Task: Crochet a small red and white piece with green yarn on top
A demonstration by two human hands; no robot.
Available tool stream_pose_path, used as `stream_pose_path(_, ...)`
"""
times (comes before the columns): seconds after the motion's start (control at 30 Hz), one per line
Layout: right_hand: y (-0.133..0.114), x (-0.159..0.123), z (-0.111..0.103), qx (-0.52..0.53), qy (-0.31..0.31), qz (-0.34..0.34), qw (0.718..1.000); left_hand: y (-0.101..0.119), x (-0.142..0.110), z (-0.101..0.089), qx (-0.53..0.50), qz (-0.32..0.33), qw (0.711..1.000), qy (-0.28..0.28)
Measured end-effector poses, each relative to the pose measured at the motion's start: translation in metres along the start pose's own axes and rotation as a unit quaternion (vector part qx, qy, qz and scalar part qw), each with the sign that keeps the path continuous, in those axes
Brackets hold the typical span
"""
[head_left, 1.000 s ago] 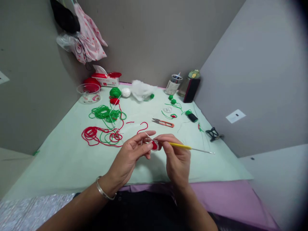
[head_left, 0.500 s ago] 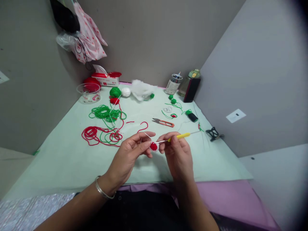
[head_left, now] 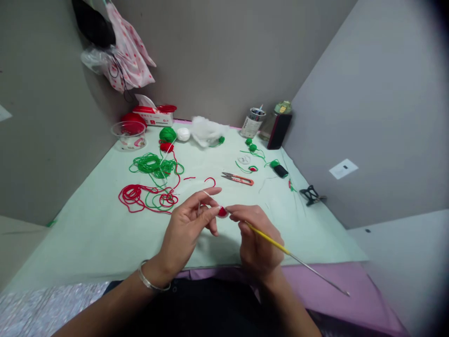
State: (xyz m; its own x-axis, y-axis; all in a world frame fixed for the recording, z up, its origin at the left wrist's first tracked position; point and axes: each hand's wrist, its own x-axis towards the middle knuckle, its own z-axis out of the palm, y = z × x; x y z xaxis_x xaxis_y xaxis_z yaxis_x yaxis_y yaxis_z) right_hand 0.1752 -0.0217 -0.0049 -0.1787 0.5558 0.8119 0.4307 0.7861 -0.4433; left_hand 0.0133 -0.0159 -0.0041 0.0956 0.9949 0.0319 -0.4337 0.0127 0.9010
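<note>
Between thumb and fingers, my left hand [head_left: 191, 222] pinches a small red and white crochet piece [head_left: 222, 212]. White yarn [head_left: 209, 194] runs over its raised index finger to the piece. My right hand [head_left: 260, 236] is closed round a crochet hook [head_left: 268, 238] with a yellow grip. The hook's long metal shaft points down to the right, past the table's front edge. Its other end is mostly hidden by my right fingertips, right beside the crochet piece.
Red yarn [head_left: 131, 194] and green yarn [head_left: 149, 164] lie loose at left. Orange thread snips [head_left: 238, 179] lie beyond my hands. White stuffing [head_left: 206, 131], a pen can [head_left: 253, 122] and a bottle [head_left: 278, 119] stand along the back. A black stand [head_left: 311, 195] is at right.
My right hand has turned over and lowered slightly. The hook has swung from pointing right to slanting down to the right. My left hand with the crochet piece has barely shifted.
</note>
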Motion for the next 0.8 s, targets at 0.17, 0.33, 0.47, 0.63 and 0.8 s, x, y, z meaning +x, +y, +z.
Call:
stream_pose_path(0.17,0.003,-0.007,0.006,-0.116,0.011,-0.053,0.992,0.006,-0.002,0.002,-0.089,-0.098,0.99,-0.04)
stream_pose_path(0.33,0.004,-0.004,0.002,0.061,0.056,0.074,0.994,0.015,0.003,-0.004,-0.159,-0.196,0.967,-0.045)
stream_pose_path(0.47,0.006,0.002,0.004,0.222,0.086,0.199,0.951,0.017,0.003,-0.001,-0.137,-0.162,0.976,-0.043)
stream_pose_path(0.63,0.004,0.0,0.013,0.173,0.063,0.179,0.966,0.012,0.001,0.005,-0.09,-0.125,0.987,-0.044)
stream_pose_path(0.8,0.001,-0.011,0.017,0.022,0.041,0.06,0.997,0.008,0.002,0.003,-0.115,-0.131,0.984,-0.019)
